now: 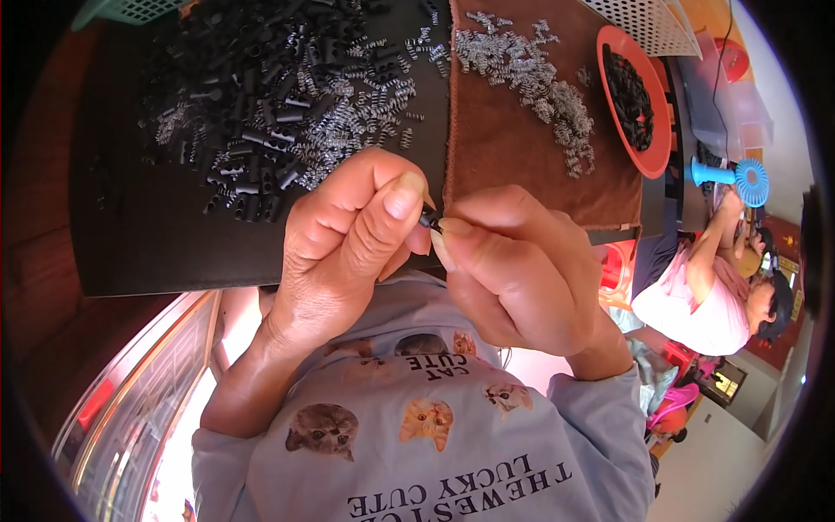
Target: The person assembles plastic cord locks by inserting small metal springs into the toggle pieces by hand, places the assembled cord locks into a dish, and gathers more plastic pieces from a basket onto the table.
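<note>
Just off the table's front edge, my two hands meet over a small black plastic part (427,218), tube-shaped and mostly covered by fingers. My left hand (344,235) is closed, pinching the part between thumb and forefinger. From the other side my right hand (526,270) is also closed, with its thumb and fingertip at the part's right end; anything else in that pinch is hidden. Beyond my left hand lies a heap of similar black plastic parts (252,96), mixed with small metal springs (348,117). More loose springs (531,74) are spread beyond my right hand.
The dark table (130,244) carries a brown cloth (513,165) on its right half. A red bowl (659,143) of black parts stands there, near a white perforated basket (644,26). At the right sits another person (696,300) by a blue handheld fan (748,181).
</note>
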The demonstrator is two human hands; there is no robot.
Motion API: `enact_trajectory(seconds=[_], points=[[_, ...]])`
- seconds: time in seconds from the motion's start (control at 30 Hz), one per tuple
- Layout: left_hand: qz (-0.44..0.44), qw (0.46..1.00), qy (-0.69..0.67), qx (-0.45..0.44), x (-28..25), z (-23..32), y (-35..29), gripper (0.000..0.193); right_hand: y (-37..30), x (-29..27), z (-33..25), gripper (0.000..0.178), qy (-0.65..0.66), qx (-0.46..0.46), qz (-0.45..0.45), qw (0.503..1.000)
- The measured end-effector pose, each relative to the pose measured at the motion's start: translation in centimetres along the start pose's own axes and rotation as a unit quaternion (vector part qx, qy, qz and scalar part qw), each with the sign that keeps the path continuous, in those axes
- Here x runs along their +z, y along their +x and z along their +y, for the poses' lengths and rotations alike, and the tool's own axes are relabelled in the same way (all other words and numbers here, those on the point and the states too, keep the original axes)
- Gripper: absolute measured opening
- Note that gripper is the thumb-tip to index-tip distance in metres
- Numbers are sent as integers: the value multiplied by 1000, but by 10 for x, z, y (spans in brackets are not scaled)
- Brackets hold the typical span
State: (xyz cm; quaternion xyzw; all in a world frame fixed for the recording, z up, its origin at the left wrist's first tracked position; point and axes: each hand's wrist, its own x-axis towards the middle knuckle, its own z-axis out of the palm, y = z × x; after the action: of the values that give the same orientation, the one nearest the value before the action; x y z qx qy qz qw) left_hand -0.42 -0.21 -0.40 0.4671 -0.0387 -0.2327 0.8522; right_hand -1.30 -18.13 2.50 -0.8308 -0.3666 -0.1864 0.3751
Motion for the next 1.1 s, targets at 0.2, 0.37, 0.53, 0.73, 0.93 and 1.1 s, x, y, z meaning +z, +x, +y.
enact_trajectory(seconds=[0.2, 0.37, 0.53, 0.73, 0.93, 1.1], points=[[18, 992, 92, 81, 4, -6, -1, 24, -1, 1, -2, 27, -10, 9, 1, 1000], [11, 999, 25, 46, 1, -5, -1, 24, -1, 6, 1, 26, 57, 38, 22, 997], [1, 999, 15, 52, 0, -6, -2, 23, 1, -2, 5, 28, 69, 30, -1, 997], [-11, 997, 7, 75, -2, -9, -4, 23, 3, -1, -1, 27, 59, 84, 20, 995], [-14, 996, 0, 82, 0, -7, -4, 23, -2, 7, 0, 28, 63, 73, 36, 995], [-9, 997, -7, 71, 3, -6, -3, 23, 1, 1, -2, 30, 88, 97, 14, 991]])
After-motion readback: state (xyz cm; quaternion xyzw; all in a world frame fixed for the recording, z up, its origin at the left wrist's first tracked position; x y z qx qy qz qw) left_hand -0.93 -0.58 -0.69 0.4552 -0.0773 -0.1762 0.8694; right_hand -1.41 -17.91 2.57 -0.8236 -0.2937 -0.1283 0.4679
